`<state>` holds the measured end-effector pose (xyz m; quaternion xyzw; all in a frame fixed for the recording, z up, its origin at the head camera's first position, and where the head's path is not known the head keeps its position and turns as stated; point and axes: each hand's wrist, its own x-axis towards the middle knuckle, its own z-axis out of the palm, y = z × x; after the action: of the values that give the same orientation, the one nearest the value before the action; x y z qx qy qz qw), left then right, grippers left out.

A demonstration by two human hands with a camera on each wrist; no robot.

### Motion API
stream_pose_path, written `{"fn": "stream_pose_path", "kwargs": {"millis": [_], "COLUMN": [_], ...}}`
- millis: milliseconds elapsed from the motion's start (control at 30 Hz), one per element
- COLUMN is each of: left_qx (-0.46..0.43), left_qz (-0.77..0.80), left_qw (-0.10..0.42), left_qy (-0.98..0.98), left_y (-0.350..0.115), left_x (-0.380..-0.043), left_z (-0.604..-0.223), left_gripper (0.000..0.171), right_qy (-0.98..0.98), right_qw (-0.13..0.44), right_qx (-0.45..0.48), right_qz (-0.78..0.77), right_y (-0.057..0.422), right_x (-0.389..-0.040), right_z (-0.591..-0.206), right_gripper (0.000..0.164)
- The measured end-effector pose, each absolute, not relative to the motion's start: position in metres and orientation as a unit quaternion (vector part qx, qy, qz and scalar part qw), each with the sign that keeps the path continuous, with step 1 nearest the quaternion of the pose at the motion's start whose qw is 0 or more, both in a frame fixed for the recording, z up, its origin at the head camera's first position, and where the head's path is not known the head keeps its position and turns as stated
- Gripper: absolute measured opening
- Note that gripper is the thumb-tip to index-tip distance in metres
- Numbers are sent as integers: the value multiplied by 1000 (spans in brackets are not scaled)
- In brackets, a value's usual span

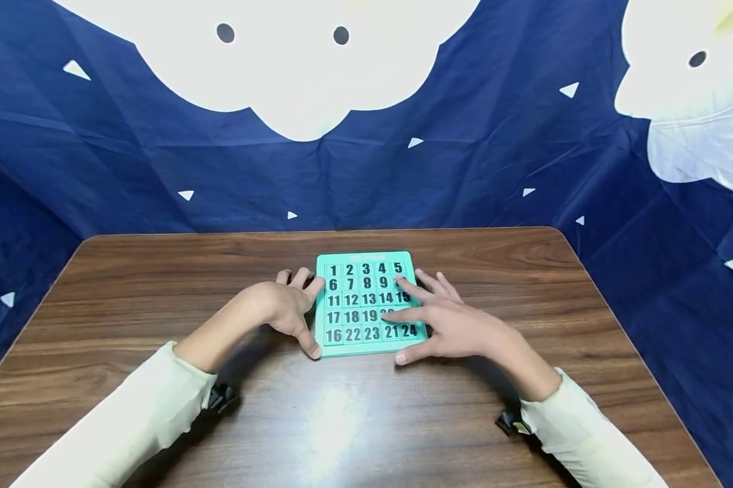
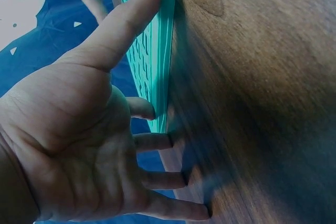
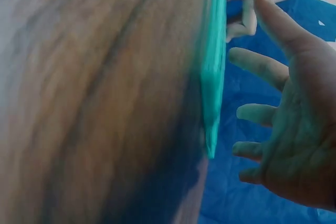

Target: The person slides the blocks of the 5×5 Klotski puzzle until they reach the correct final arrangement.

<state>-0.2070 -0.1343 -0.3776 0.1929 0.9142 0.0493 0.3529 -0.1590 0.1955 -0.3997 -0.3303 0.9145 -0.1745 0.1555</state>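
A teal number slide puzzle lies flat on the wooden table, its black-numbered tiles facing up. My left hand is at its left side, thumb on the near left corner and index fingertip against the left edge. The other left fingers spread down to the tabletop. Over the right-hand columns hovers my right hand, fingers spread and holding nothing. In the right wrist view its fingertips stand a little apart from the puzzle's face. Some tiles in the right columns are partly hidden beneath these fingers.
The brown wood-grain table extends around the puzzle on all sides. Behind it hangs a dark blue cloth with white cloud shapes and small triangles. Black straps show under both pale sleeves.
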Motion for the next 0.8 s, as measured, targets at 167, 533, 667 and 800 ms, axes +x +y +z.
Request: {"fn": "stream_pose_path", "kwargs": {"millis": [167,533,667,800], "left_qx": [193,198,198,197], "left_qz": [51,48,48,46], "left_qw": [352,349,347,348], "left_qy": [914,915,915,915], "left_y": [-135,-136,-136,-135], "left_x": [-207,-207,-207,-206], "left_z": [-380,-380,-379,-379], "left_gripper": [101,100,101,102], "right_qy": [916,917,917,918], "right_qw": [141,141,140,148], "right_qx": [-322,-319,-319,-316], "right_qz": [-194,-195,-194,-189], "right_y": [211,217,216,215], "right_x": [-152,-148,-150,-150], "right_z": [-391,-396,-396,-395], "right_gripper": [51,47,46,47]}}
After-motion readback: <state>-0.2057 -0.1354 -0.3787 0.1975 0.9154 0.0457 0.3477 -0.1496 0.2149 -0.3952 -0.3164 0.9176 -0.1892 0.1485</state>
